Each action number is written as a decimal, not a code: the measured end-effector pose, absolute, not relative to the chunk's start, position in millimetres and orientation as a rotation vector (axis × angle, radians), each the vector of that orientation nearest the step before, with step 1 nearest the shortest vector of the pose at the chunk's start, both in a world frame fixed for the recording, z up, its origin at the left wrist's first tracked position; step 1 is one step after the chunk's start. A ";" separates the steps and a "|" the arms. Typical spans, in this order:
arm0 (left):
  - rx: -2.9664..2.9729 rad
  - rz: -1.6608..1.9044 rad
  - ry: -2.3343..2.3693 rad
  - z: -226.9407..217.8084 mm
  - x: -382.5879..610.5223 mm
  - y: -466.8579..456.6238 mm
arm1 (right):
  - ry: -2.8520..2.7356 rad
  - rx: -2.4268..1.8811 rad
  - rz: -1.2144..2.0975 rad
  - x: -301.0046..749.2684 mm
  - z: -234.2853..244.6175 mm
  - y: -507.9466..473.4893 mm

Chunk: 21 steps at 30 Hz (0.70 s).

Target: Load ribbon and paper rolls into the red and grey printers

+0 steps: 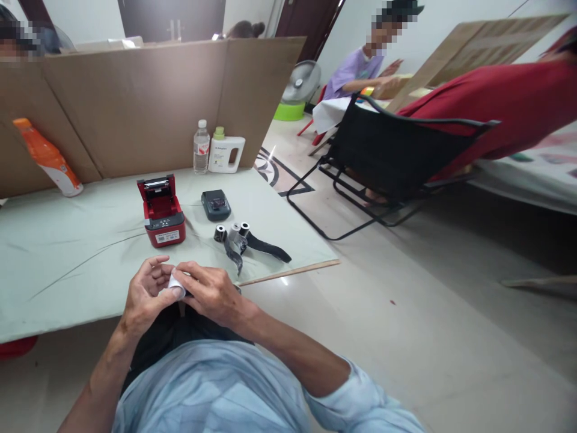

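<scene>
Between my two hands, just over the table's near edge, is a small white paper roll (177, 286). My left hand (146, 291) grips its left side with thumb and fingers. From the right, my right hand (210, 288) has its fingers closed on the same roll; a dark bit shows beneath them. Beyond my hands a red label printer (164, 222) stands with its lid raised. To its right lies a small dark printer-like device (216, 205). Several small rolls (234, 231) stand nearby, with a black strip (270, 248) curling off to the right.
A cardboard screen (148, 108) rises along the table's back. Before it stand an orange bottle (48, 157), a clear water bottle (201, 147) and a white jug (225, 153). A black folding chair (396, 141), a fan (302, 83) and other people are off to the right.
</scene>
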<state>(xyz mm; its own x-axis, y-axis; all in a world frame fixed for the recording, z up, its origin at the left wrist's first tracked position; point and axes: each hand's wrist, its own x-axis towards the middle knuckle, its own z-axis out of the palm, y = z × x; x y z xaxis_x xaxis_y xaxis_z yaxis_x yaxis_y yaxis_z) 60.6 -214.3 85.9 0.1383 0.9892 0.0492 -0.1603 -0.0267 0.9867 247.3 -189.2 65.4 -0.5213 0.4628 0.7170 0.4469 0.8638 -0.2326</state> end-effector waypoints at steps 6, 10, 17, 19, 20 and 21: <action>1.435 0.967 0.996 99.2 45.0 -198.2 | -2.347 -0.566 0.001 254.9 69.7 -183.4; 1.617 0.686 0.967 110.3 37.0 -186.5 | -2.537 -0.524 -0.001 253.2 67.3 -183.2; 1.455 0.784 0.902 99.9 36.7 -180.6 | -2.362 -0.652 0.102 252.8 62.6 -179.5; 1.287 1.034 0.888 88.2 45.6 -186.7 | -2.192 -0.764 0.123 252.4 60.8 -178.4; 1.224 1.144 0.890 82.8 51.0 -190.4 | -2.140 -0.799 0.118 251.2 59.4 -178.3; 1.179 1.233 0.900 78.5 56.4 -193.9 | -2.107 -0.814 0.107 249.4 57.7 -178.6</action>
